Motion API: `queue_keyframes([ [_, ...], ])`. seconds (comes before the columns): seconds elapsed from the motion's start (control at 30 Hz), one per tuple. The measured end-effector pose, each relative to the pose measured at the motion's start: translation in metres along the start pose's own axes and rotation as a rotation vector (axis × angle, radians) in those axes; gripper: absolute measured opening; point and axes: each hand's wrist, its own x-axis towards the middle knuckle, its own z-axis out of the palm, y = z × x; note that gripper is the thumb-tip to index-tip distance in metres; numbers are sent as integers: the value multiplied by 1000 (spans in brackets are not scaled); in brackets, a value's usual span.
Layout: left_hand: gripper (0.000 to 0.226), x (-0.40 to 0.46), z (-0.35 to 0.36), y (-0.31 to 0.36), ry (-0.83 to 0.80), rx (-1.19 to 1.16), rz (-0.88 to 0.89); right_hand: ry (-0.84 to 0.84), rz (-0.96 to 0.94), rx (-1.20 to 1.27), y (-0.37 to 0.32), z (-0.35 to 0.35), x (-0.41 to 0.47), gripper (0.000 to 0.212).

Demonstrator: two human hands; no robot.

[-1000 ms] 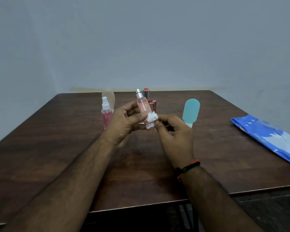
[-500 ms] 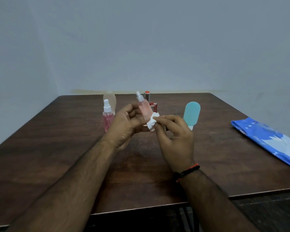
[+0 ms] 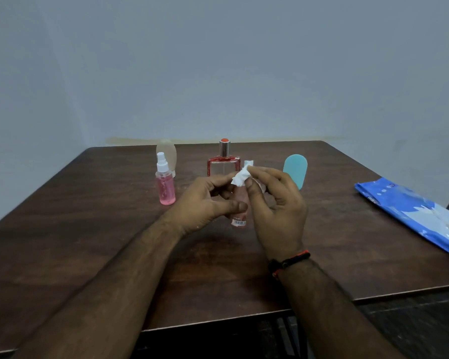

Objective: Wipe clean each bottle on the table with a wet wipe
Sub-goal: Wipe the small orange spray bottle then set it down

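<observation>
Two hands: the left hand (image 3: 205, 200) grips the small pink bottle (image 3: 240, 211) around its body, above the table; the right hand (image 3: 278, 203) pinches the wet wipe (image 3: 240, 177) against the bottle's upper part.
Held bottle: roughly upright, mostly hidden by fingers; its top is covered by the wipe.
Writing on held bottle: a white barcode sticker near its base, below the grip; the digits are too small to read.
Left of the grip: a pink spray bottle (image 3: 164, 185) with a white nozzle stands upright, a frosted oval bottle (image 3: 167, 151) just behind it.
Behind the grip: a clear rectangular bottle (image 3: 223, 164) with red edging and a silver cap topped in red.
Right of the grip: a teal oval bottle (image 3: 296, 171), partly behind the right hand.
Far right: a blue wipes pack (image 3: 410, 213) lies flat near the table edge; its white print is too blurred to read.
Wrist: a black and red band (image 3: 289, 263) on the right wrist.
Surface: dark brown wooden table (image 3: 88, 242), grain visible.
Room: plain pale grey-blue wall (image 3: 218, 60) behind the table.
</observation>
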Motion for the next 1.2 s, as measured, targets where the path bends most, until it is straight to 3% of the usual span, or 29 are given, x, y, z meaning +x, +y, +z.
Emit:
queue_keyframes([
  [0.2, 56, -2, -1, 4, -38, 44, -14, 1, 362, 301, -4, -1, 2, 23],
  [0.43, 52, -5, -6, 7, -144, -11, -72, -61, 492, 557, -1, -1, 6, 24],
  [0.53, 50, -6, -5, 6, -149, 17, -70, -42, 461, 445, 0, -1, 4, 20],
  [0.7, 52, -3, -1, 4, -20, -69, -19, 14, 327, 228, 3, -3, 2, 21],
  [0.9, 43, 5, -7, 11, 211, -318, 29, -153, 84, 38, -4, 0, -5, 17],
  [1.03, 44, 7, -4, 18, 340, -397, -10, -163, -18, -20, -10, -2, -7, 24],
  [1.2, 25, 3, 4, 23, 348, -632, -78, 2, -10, -28, -20, 2, -11, 33],
])
